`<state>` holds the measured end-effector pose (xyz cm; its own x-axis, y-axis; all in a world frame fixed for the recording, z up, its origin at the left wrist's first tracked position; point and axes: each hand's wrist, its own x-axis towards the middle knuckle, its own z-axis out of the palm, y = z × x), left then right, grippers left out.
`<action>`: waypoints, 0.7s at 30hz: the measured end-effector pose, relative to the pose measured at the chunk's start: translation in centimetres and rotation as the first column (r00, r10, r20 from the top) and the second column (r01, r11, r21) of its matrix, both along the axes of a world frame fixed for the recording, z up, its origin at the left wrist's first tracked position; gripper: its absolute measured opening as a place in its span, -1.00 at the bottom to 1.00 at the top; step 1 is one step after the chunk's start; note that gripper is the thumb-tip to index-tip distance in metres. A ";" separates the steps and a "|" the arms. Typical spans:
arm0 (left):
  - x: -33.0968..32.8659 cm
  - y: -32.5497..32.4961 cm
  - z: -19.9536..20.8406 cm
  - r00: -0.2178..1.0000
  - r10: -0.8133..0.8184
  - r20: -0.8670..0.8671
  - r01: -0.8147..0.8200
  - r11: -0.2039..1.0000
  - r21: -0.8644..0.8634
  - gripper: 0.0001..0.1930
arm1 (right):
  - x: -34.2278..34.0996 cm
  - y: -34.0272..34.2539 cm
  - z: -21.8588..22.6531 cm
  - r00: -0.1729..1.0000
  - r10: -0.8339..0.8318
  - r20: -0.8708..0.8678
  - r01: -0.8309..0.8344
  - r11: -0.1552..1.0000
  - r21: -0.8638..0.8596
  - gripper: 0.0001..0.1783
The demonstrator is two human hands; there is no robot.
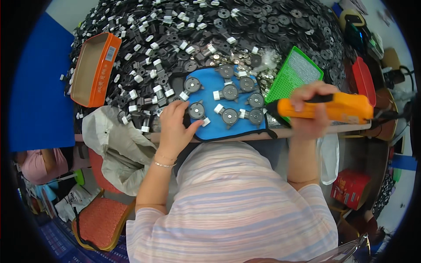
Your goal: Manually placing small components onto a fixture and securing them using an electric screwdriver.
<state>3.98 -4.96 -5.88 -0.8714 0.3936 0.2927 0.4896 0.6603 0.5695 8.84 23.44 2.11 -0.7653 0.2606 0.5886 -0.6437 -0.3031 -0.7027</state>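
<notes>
Gripped an orange power driver (346,108) in the right hand (310,107), right of the frame's centre, with fingers and thumb closed around the body. Pointed its black nose (272,108) leftward, near the right edge of a blue mat (213,131) in the middle of the frame. Spread the left hand (174,125) fairly wide at the mat's lower left, with thumb and fingers apart beside a dark round assembly (197,110) with a white tip; could not tell for certain about contact. Counted eight such assemblies on the mat, including that one. Saw small metal pieces (265,81) just above the mat's right side, and a green basket (277,85) of tiny pale pieces to the right. Noted a black-and-white heap of parts (144,55) at upper left, beside an orange box (113,72), plus black discs (285,19) toward upper right.
</notes>
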 end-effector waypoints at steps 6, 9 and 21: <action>-0.4 0.7 -0.4 1.000 -0.009 0.022 0.008 0.999 0.034 -0.52 | -5.0 -9.0 -1.1 0.977 0.208 -0.034 -0.206 0.977 0.063 -0.64; -0.4 0.9 0.0 0.995 -0.003 0.099 -0.002 0.998 0.057 -0.55 | -6.3 -10.8 -1.0 0.982 0.185 -0.043 -0.174 0.966 0.190 -0.67; -0.9 0.9 -0.3 0.995 -0.032 0.097 0.017 0.988 0.154 -0.58 | -7.7 -12.1 -2.9 0.971 0.220 0.098 -0.234 0.959 0.159 -0.67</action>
